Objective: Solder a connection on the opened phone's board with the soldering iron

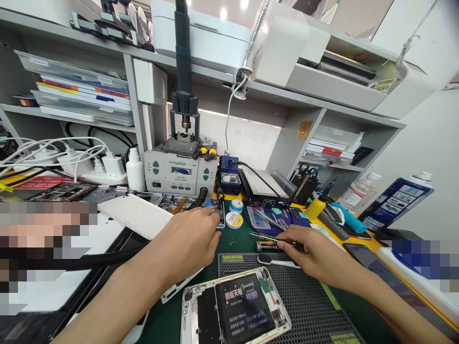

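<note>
Two hands [190, 239] [311, 253] work over a cluttered green bench [233, 239] below shelves [287, 95].

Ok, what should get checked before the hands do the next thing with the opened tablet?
1. Left hand at the parts tray: ok, fingertips reach its edge.
2. Something in the left grip: cannot tell, fingers hide it.
3. Right hand holds the tweezers: ok.
4. Opened tablet lies flat on the black mat: ok.
5. Tablet apart from both hands: ok, neither touches it.
6. Small screws sorted: cannot tell, too small.
</note>
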`<state>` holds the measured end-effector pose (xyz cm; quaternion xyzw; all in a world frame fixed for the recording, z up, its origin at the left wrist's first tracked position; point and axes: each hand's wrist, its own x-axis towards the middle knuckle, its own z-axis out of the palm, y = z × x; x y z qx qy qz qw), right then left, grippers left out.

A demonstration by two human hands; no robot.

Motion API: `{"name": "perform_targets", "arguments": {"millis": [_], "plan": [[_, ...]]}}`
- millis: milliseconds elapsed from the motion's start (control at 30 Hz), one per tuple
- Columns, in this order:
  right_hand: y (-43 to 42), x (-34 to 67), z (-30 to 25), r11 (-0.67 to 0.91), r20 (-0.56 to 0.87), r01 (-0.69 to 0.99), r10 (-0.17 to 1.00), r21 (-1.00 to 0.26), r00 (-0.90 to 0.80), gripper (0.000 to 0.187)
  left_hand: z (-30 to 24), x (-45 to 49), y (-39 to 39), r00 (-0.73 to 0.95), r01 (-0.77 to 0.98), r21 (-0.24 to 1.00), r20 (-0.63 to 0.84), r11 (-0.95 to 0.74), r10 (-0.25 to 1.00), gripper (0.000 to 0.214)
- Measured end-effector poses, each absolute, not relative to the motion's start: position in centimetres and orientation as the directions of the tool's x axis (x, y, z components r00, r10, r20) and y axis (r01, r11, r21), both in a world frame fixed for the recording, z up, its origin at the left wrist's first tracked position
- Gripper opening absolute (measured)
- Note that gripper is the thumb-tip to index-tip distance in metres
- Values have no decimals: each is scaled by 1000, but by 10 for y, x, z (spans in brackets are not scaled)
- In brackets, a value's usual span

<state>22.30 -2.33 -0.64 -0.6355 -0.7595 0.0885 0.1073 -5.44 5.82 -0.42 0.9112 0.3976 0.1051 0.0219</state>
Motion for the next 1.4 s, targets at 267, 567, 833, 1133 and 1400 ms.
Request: {"name": "perform_targets", "arguments": {"millis": [267, 567, 833, 1133, 1400], "plan": [[-24, 221, -6, 170, 38, 950, 985, -263, -166, 27, -5, -54, 56, 668, 714, 113, 185, -691, 721, 21], [-24, 221, -5, 152, 39, 952, 988, -266, -147, 27, -6, -53, 57, 673, 711, 104, 186, -696, 716, 20], [-22, 218, -8, 163, 39, 952, 987, -260, -158, 28, -6, -53, 56, 681, 700, 111, 191, -705, 707, 20], [-23, 217, -7, 145, 48, 955, 989, -259, -137, 27, -5, -54, 56, 684, 694, 118, 199, -710, 702, 22], [-22, 216, -8, 156, 51, 954, 988, -255, -148, 27, -5, -55, 55, 686, 690, 127, 196, -712, 700, 22]]}}
